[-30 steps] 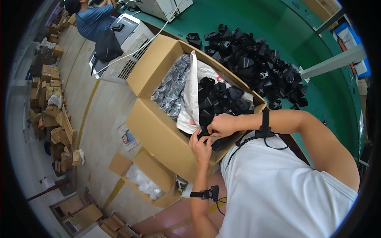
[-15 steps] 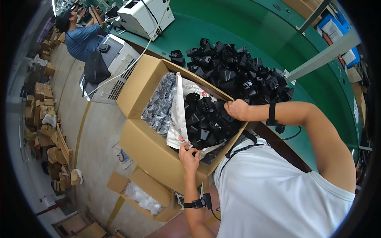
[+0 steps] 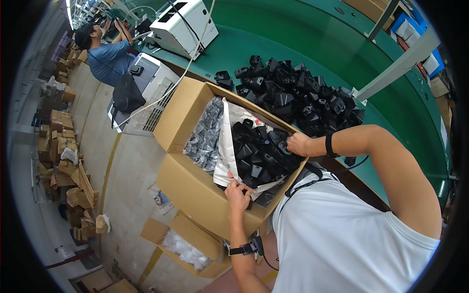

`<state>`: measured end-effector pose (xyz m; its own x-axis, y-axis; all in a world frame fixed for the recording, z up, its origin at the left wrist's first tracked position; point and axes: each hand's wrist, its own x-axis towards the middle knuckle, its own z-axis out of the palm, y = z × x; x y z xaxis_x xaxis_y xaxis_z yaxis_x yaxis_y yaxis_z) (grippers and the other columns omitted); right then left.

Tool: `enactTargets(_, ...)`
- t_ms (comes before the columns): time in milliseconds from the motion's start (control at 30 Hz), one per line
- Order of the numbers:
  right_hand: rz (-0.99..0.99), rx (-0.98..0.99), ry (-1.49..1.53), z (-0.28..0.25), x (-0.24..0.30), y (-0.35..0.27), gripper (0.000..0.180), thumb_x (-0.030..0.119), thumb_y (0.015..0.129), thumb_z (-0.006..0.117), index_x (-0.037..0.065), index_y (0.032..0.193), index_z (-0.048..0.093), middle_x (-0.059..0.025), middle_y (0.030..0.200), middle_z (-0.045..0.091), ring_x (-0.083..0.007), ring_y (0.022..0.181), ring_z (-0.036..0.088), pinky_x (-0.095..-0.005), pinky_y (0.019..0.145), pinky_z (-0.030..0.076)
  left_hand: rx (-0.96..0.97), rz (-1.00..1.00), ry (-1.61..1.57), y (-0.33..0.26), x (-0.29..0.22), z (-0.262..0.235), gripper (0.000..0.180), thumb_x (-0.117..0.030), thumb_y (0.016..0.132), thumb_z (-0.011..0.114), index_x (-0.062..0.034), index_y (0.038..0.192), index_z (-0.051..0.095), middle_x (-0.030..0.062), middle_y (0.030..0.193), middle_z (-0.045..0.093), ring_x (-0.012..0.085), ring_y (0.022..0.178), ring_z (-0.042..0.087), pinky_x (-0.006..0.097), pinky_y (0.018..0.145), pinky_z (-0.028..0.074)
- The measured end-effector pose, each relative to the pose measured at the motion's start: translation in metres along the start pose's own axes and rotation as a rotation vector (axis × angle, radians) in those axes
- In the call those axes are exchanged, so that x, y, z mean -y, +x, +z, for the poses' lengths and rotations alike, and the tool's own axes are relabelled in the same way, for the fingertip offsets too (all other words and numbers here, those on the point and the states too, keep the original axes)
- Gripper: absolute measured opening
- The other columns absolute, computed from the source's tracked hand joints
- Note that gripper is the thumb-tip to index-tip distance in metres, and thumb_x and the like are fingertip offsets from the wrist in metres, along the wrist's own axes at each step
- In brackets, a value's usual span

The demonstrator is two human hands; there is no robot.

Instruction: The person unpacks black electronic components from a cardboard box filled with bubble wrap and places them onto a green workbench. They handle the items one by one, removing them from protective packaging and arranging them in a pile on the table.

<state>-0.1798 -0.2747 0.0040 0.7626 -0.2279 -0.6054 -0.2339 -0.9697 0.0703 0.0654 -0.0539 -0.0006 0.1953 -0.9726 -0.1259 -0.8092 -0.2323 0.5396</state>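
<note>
An open cardboard box [image 3: 193, 188] stands in front of me, with a white printed paper sheet [image 3: 225, 139] dividing its contents. Small black plastic housings [image 3: 256, 154] lie on the sheet, and clear-bagged parts [image 3: 205, 132] fill the side left of it. My left hand [image 3: 238, 195] is closed at the box's near side, pinching the sheet's edge beside the housings. My right hand [image 3: 299, 145] is curled over the box's right rim, against the housings at that end; its fingertips are hidden, so what it grips cannot be made out.
A large pile of black housings [image 3: 298, 97] covers part of the green workbench [image 3: 234, 41]. A white machine [image 3: 183, 29] stands farther along it. A grey-white unit [image 3: 156, 80] with a black bag is left of the box. Another person [image 3: 105, 61] works beyond. A smaller carton [image 3: 195, 237] sits below.
The view has shifted slightly, moving the whole scene right and down. My right hand has slipped a little inward from the box rim onto the housings. My left hand keeps its place at the sheet.
</note>
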Motion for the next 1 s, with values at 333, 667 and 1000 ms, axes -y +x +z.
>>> enactTargets(333,0.266,-0.285,0.377,0.004,-0.018,-0.008,0.013,0.018,0.080,0.060,0.008,0.081,0.068,-0.0120,0.077,0.069,-0.0320,0.074,0.069,-0.0423,0.065,0.055,-0.088,-0.015,-0.280,-0.004,0.004,-0.012,0.014,-0.008,0.067,0.078,-0.0004,0.074,0.068,0.0142,0.079,0.053,0.0338,0.080,0.056,0.039,0.073,0.044)
enactTargets(667,0.360,-0.827,1.009,-0.011,-0.006,-0.043,0.014,0.013,0.080,0.066,0.001,0.086,0.070,-0.0149,0.083,0.069,-0.0351,0.076,0.066,-0.0410,0.072,0.053,-0.085,0.006,-0.407,0.009,-0.010,-0.052,0.015,-0.007,0.067,0.077,0.0011,0.071,0.065,0.0135,0.078,0.054,0.0323,0.074,0.058,0.038,0.067,0.045)
enactTargets(1000,0.318,-1.004,1.057,-0.034,-0.002,-0.072,0.012,0.011,0.081,0.067,0.000,0.084,0.069,-0.0146,0.084,0.069,-0.0317,0.076,0.067,-0.0377,0.069,0.054,-0.055,0.090,-0.462,0.007,-0.046,-0.091,0.014,-0.003,0.066,0.077,0.0011,0.069,0.064,0.0111,0.079,0.057,0.0284,0.077,0.060,0.034,0.069,0.046)
